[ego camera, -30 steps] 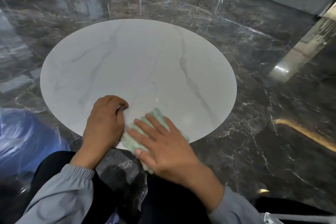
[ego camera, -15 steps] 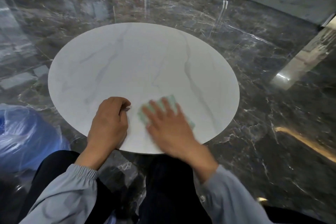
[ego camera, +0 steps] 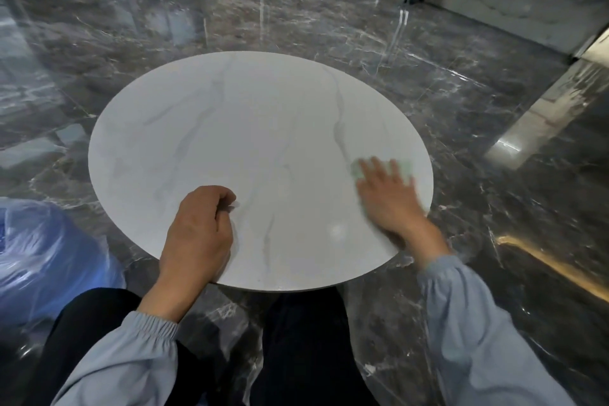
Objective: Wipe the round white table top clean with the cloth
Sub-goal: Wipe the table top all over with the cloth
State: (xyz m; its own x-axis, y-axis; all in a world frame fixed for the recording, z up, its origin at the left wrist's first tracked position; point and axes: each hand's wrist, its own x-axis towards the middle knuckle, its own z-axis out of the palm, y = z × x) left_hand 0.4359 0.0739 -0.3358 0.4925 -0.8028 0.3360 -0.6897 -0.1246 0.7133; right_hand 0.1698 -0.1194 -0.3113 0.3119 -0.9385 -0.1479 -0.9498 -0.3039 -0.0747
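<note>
A: See the round white table top (ego camera: 257,128)? Grey wiggly lines all over, like marble.

B: Yes. Low down, right in front of two knees in black trousers (ego camera: 303,339).

A: And the cloth (ego camera: 407,167)?

B: Pale green. Flat on the table top, far over on the right side, close to the edge there. Mostly hidden under the right hand (ego camera: 390,201). Just peeking out past the fingertips on both sides.

A: Holding it tight?

B: No. Pressing down on it with a flat palm. Fingers straight and spread, not curled round anything. A bit blurry, though.

A: And the left hand (ego camera: 197,231)?

B: Resting on the near part of the table top, well apart from the cloth. Fingers tucked in, like a loose fist. Nothing to see inside.

A: And the arms?

B: Light grey-blue sleeves (ego camera: 131,362) on both, gathered at the wrists.

A: Around the table?

B: Shiny dark floor (ego camera: 329,26) with thin white lines, like marble too. Bright stripes of light in it.

A: And that blue lump (ego camera: 43,257) on the left?

B: Something blue wrapped in clear plastic, down on the floor beside the left knee. Hard to tell what.
</note>
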